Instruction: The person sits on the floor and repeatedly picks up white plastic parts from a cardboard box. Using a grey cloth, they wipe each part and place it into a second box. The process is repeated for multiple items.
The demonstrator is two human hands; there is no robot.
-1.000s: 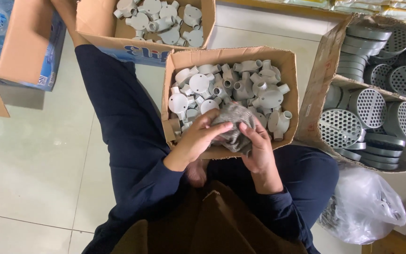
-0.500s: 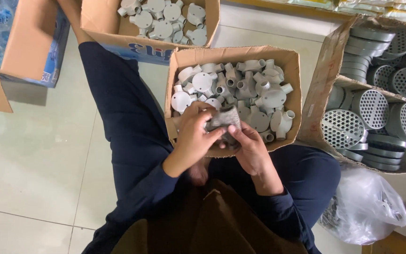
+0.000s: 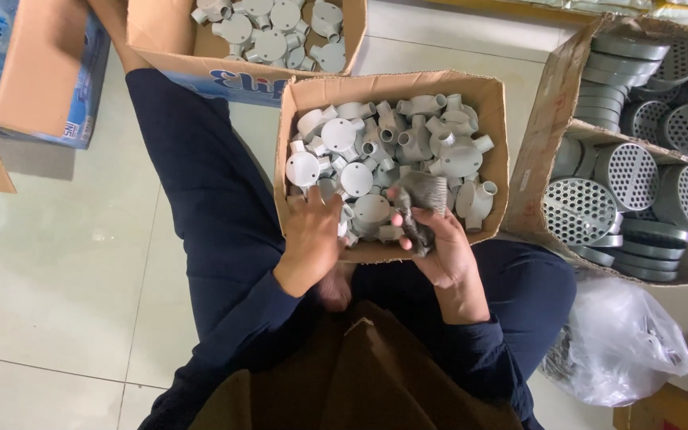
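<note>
The scene is bright under soft, even light from above, with no hard shadows. The pale glossy tile floor (image 3: 65, 263) gives a weak sheen, and the crumpled clear plastic bag (image 3: 623, 342) shows small white glare spots. The perforated round grey metal covers (image 3: 629, 177) look sharp. The dark brown garment (image 3: 360, 374) at the bottom edge is slightly soft. The box edges bend a little toward the corners.

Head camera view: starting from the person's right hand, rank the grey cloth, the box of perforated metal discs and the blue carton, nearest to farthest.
From the right hand:
1. Grey cloth, held in that hand, over the middle box.
2. Box of perforated metal discs, to the right.
3. Blue carton, far upper left, beyond the left hand.
</note>
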